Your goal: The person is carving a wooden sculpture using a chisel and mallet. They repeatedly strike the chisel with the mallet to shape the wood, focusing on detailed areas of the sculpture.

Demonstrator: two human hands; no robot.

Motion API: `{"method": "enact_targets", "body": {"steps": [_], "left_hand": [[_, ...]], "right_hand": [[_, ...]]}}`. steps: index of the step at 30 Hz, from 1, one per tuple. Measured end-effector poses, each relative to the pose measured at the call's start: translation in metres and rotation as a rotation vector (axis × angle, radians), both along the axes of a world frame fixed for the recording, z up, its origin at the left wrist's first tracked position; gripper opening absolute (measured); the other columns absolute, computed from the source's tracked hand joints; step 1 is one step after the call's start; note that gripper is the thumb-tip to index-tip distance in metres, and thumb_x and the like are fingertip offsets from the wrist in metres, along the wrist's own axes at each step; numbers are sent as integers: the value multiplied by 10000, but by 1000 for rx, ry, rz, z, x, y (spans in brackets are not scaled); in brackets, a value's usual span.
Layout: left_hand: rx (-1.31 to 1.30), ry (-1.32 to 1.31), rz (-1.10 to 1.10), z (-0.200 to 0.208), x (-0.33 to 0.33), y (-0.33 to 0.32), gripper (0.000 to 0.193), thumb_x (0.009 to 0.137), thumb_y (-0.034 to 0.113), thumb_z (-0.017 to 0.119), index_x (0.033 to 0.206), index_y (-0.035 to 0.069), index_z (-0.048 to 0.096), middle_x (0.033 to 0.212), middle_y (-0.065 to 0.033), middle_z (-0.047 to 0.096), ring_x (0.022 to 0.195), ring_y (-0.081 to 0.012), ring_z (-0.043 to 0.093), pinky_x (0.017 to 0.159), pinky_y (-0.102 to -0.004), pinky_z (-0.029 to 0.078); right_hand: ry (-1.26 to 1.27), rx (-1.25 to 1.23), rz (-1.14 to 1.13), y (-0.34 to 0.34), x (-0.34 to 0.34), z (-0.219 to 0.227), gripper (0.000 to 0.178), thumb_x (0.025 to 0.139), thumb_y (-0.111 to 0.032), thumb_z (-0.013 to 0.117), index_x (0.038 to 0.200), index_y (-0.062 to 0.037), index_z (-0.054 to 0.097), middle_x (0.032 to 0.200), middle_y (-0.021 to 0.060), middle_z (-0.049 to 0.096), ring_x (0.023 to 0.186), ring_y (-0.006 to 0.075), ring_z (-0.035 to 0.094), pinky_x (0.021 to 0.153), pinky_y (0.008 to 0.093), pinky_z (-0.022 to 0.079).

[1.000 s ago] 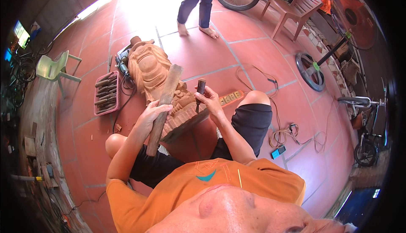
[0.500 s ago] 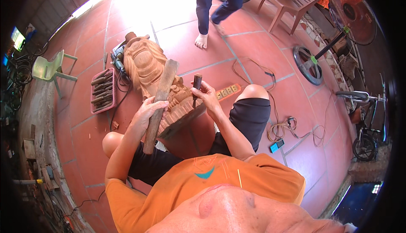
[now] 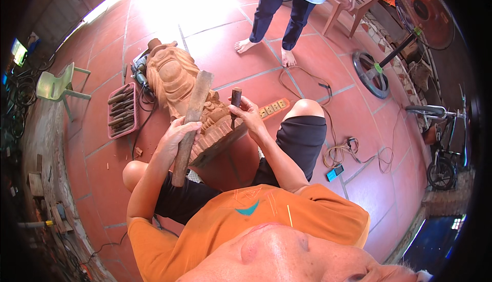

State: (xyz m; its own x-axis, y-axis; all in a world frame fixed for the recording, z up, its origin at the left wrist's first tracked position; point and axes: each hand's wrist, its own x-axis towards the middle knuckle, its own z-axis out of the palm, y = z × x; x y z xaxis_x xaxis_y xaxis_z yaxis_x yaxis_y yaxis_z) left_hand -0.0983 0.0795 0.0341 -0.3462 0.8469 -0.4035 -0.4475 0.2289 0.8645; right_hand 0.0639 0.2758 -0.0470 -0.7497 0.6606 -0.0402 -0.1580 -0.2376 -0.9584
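A carved wooden statue [image 3: 171,77] lies on the floor in front of me, its ridged base [image 3: 218,139] toward my knees. My left hand [image 3: 173,137] is closed around a long flat wooden mallet [image 3: 200,95], which slants up across the statue's near left side. In my right hand [image 3: 248,116] a wood chisel [image 3: 236,96] stands nearly upright, gripped by its dark wooden handle. Its blade points down at the base's right part; whether the tip touches the wood I cannot tell. The mallet's head is apart from the chisel, to its left.
A pink basket [image 3: 110,129] of chisels and a power tool [image 3: 139,72] lie left of the statue. Past it stands another person [image 3: 297,13]. An orange power strip [image 3: 281,105], cables [image 3: 335,154], a phone [image 3: 334,173] and a fan [image 3: 376,72] are to the right.
The other person has stepped nearer and to the right, now with both feet on the floor. My hands, the mallet and the chisel have barely moved.
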Motion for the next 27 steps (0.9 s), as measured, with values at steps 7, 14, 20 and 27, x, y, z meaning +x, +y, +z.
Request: {"method": "enact_targets", "body": {"steps": [7, 14, 20, 27], "left_hand": [[-1, 18, -19, -4, -2, 1, 177, 893, 155, 736, 970, 48, 619, 778, -31, 630, 599, -131, 617, 526, -270, 520], [-1, 7, -21, -5, -3, 0, 179, 890, 156, 740, 969, 52, 618, 774, -28, 635, 593, -129, 617, 527, -266, 520], [-14, 0, -13, -3, -1, 0, 184, 891, 156, 739, 981, 51, 617, 772, -26, 637, 588, -127, 615, 528, -265, 522], [-4, 17, -12, -2, 0, -1, 171, 893, 158, 740, 962, 55, 622, 765, -24, 638, 585, -125, 617, 527, -264, 524]], "right_hand": [[30, -24, 15, 2, -1, -5, 283, 934, -143, 743, 1199, -70, 675, 907, -49, 637, 804, 38, 556, 742, 246, 467], [20, -16, 12, 2, -1, -5, 283, 933, -135, 740, 1200, -69, 675, 915, -44, 641, 824, 49, 564, 757, 258, 474], [-10, -10, 16, 2, -1, -5, 291, 930, -135, 742, 1206, -73, 677, 920, -41, 643, 831, 53, 566, 764, 258, 475], [-5, -4, 20, 0, -1, -5, 293, 927, -150, 744, 1201, -68, 678, 908, -39, 639, 820, 53, 563, 751, 255, 474]]}}
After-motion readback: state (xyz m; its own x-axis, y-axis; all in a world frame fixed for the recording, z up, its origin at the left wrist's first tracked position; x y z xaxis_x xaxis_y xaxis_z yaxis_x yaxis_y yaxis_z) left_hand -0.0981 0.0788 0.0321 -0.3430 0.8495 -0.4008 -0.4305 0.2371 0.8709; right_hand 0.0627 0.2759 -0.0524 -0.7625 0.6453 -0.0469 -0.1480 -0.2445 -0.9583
